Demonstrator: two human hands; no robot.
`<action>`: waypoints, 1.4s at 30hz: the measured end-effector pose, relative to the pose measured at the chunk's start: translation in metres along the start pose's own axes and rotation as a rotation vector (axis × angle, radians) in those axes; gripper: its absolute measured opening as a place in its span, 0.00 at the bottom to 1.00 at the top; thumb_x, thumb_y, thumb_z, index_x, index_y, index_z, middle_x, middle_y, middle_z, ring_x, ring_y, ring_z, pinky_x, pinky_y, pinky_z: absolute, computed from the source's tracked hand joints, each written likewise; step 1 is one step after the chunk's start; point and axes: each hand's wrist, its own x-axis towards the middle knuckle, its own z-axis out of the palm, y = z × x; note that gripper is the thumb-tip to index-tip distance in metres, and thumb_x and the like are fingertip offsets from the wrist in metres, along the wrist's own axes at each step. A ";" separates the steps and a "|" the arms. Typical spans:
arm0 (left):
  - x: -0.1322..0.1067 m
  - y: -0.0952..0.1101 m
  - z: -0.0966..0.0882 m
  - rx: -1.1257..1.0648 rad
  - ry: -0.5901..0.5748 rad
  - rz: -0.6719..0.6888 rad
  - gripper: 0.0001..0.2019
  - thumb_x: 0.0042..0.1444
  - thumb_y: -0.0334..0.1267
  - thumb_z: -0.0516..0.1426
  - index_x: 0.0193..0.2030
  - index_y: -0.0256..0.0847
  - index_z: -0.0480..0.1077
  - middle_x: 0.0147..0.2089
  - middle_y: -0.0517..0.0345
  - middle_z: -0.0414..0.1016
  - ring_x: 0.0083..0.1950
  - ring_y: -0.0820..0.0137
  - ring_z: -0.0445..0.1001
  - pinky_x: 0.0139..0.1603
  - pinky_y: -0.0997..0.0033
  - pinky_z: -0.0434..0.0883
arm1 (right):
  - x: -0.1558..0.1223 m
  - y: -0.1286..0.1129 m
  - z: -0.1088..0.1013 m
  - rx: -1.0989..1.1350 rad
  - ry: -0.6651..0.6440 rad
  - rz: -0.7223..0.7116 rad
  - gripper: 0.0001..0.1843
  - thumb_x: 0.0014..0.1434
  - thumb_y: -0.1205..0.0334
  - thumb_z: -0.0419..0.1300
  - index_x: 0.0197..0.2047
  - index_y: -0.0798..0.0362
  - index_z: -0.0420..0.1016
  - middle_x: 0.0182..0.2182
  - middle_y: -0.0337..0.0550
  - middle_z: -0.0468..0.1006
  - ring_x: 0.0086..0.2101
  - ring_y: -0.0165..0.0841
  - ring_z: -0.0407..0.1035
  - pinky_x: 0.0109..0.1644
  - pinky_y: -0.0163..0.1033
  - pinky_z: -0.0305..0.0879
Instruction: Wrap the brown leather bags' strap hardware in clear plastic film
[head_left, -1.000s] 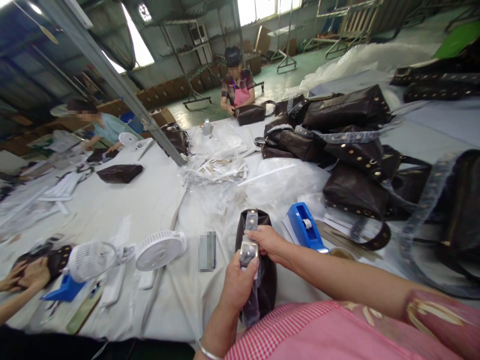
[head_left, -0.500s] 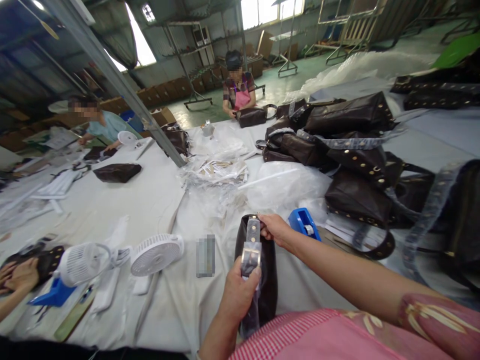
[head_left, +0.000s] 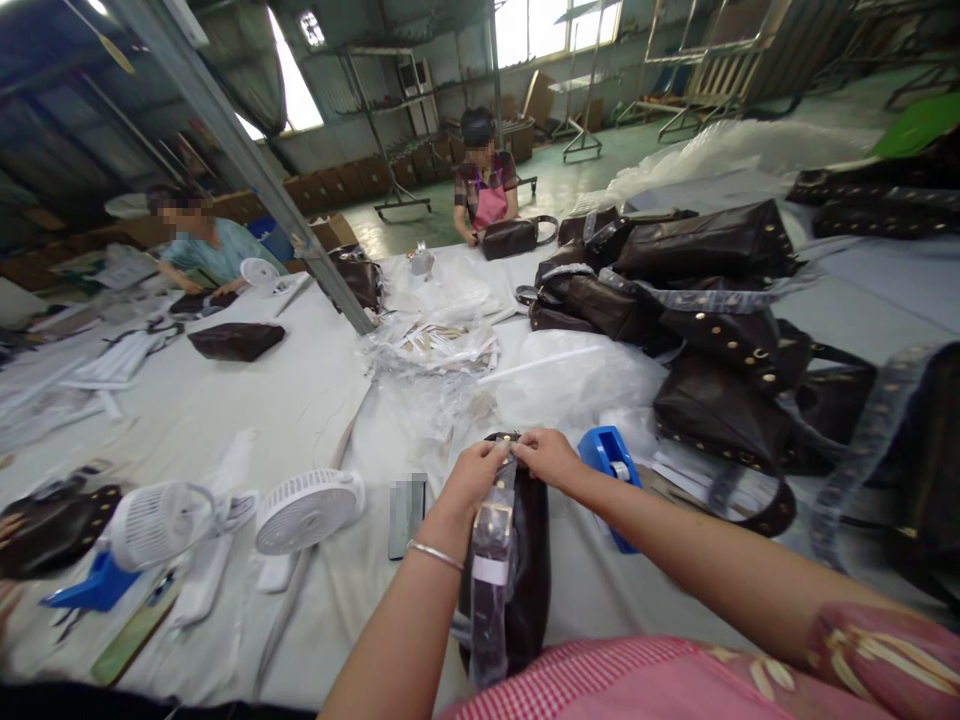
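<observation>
A dark brown leather handbag (head_left: 531,560) lies lengthwise in front of me on the cloth-covered table. Along its top runs a strap (head_left: 489,610) wrapped in clear plastic, with a gold buckle (head_left: 495,520) and a white band below it. At the strap's far end, beside a gold stud, my left hand (head_left: 480,470) pinches the plastic-wrapped strap. My right hand (head_left: 546,456) is closed on the same end from the right, its fingertips meeting the left ones. The exact bit between the fingertips is hidden.
A blue tape dispenser (head_left: 611,470) stands right of the bag. Brown handbags (head_left: 705,240) are heaped at the right. White fans (head_left: 307,510) and a phone-like slab (head_left: 407,515) lie left. Plastic bags (head_left: 577,375) spread ahead. Co-workers (head_left: 491,190) sit across the table.
My left hand has moved from the buckle up to the strap's far end, joining my right hand. The buckle and white band are now uncovered. The neighbour's hands at left have mostly left view.
</observation>
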 end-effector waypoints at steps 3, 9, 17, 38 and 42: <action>0.015 -0.003 0.008 -0.052 -0.011 -0.018 0.16 0.47 0.48 0.62 0.32 0.34 0.77 0.27 0.57 0.75 0.28 0.71 0.68 0.30 0.73 0.64 | 0.003 0.001 -0.011 -0.217 0.110 -0.200 0.04 0.53 0.62 0.64 0.32 0.54 0.77 0.25 0.38 0.77 0.27 0.30 0.69 0.32 0.33 0.61; 0.013 -0.002 0.017 -0.108 0.038 -0.022 0.13 0.45 0.42 0.62 0.34 0.35 0.78 0.28 0.57 0.75 0.28 0.73 0.68 0.30 0.74 0.64 | 0.008 -0.003 -0.024 -0.573 0.054 -0.434 0.07 0.59 0.63 0.61 0.39 0.53 0.79 0.35 0.44 0.77 0.39 0.33 0.70 0.44 0.36 0.63; 0.014 0.004 0.029 -0.107 0.122 -0.020 0.09 0.45 0.38 0.61 0.32 0.36 0.78 0.27 0.58 0.77 0.28 0.72 0.70 0.30 0.74 0.67 | 0.005 -0.015 -0.029 -0.898 -0.034 -0.428 0.13 0.66 0.59 0.54 0.42 0.53 0.78 0.39 0.47 0.76 0.40 0.35 0.72 0.41 0.36 0.62; 0.015 -0.001 0.035 -0.028 0.143 0.003 0.08 0.47 0.36 0.59 0.33 0.36 0.78 0.25 0.57 0.75 0.25 0.73 0.69 0.22 0.78 0.64 | 0.026 -0.031 -0.045 -0.993 -0.248 -0.581 0.10 0.62 0.64 0.55 0.38 0.54 0.79 0.39 0.51 0.80 0.38 0.39 0.74 0.39 0.37 0.62; 0.013 0.001 0.036 -0.030 0.156 0.003 0.08 0.48 0.36 0.59 0.32 0.36 0.77 0.24 0.58 0.75 0.23 0.73 0.69 0.21 0.78 0.64 | 0.023 -0.029 -0.044 -1.098 -0.255 -0.605 0.10 0.63 0.64 0.54 0.38 0.55 0.77 0.39 0.52 0.78 0.37 0.39 0.73 0.39 0.37 0.62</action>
